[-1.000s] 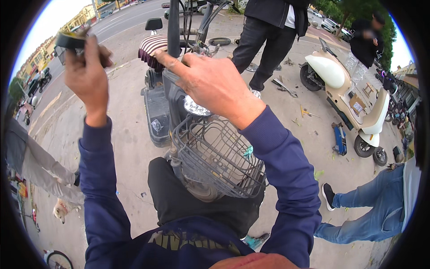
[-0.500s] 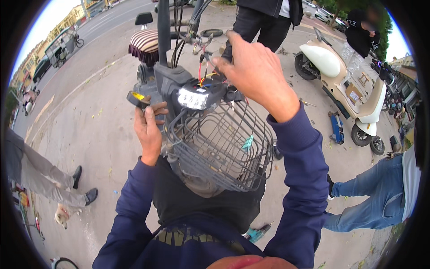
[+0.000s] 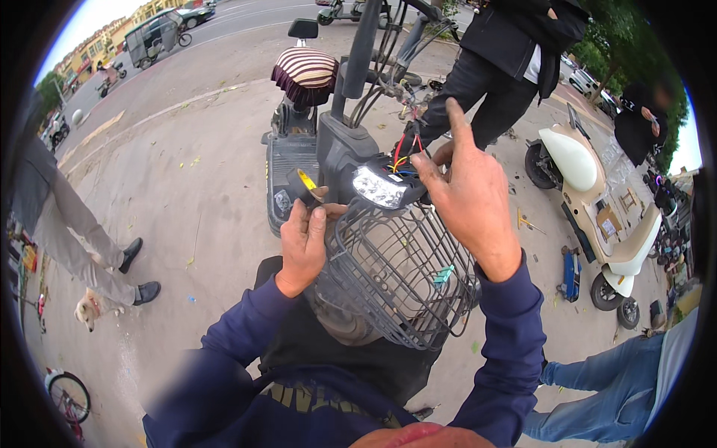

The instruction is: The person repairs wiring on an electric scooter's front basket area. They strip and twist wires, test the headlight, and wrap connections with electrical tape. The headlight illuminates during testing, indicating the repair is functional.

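Note:
A scooter with a lit headlight and a dark wire basket stands in front of me. Red, yellow and blue wires come out of the open housing behind the light. Beside the headlight, my left hand pinches a roll of black electrical tape with a yellow inner core. My right hand is over the basket's far right side, near the wires. Its index finger points up and its thumb is spread away; I see nothing held in it. Its lower fingers are partly hidden.
A person in dark trousers stands just beyond the handlebar; others stand at both sides. At right are a cream scooter and a blue tool on the pavement. A light-coloured dog is at left. A striped seat cover lies behind the steering column.
The whole scene has shifted rightward and down in the picture. My right hand has come down beside the wires, its index finger now stretched up. The tape stays in my left hand.

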The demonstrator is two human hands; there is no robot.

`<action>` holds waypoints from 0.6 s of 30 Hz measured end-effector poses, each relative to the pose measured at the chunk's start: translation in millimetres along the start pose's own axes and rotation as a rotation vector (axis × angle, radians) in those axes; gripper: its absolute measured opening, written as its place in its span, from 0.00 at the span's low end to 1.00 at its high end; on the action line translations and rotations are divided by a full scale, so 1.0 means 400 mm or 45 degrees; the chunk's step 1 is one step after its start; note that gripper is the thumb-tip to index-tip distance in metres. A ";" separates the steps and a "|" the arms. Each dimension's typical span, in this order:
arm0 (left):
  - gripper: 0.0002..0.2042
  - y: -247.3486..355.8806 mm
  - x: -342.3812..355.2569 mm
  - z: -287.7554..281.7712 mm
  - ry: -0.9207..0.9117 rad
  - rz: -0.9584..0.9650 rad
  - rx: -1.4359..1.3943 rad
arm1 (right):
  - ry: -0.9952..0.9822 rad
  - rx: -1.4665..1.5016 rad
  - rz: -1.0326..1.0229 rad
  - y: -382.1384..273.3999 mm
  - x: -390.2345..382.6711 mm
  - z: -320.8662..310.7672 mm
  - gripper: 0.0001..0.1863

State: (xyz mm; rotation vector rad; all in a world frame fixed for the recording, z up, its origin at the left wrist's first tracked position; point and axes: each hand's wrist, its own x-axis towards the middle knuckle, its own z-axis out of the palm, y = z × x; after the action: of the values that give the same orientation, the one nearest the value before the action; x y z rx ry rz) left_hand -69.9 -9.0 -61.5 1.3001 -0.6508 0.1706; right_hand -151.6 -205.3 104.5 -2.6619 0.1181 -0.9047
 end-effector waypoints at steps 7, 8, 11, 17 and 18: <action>0.15 -0.016 -0.021 0.008 -0.014 -0.032 -0.005 | 0.421 0.193 -0.251 -0.044 0.080 0.099 0.40; 0.15 -0.016 -0.020 0.011 -0.025 -0.021 0.005 | 0.292 0.144 -0.210 -0.039 0.098 0.103 0.40; 0.15 -0.020 -0.025 0.001 0.013 -0.061 -0.040 | 0.543 0.076 -0.340 -0.090 0.166 0.116 0.35; 0.17 -0.013 -0.024 0.018 0.040 -0.052 0.009 | 0.098 -0.029 -0.257 -0.089 0.190 0.106 0.21; 0.18 -0.011 -0.009 0.014 0.033 -0.034 0.047 | 0.053 -0.005 -0.282 -0.090 0.155 0.104 0.21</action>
State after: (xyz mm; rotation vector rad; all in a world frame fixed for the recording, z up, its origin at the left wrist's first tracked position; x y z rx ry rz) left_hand -72.6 -14.7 -66.5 1.3397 -0.6109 0.1781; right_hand -78.1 -171.0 121.4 -2.6980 -0.1687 -1.0276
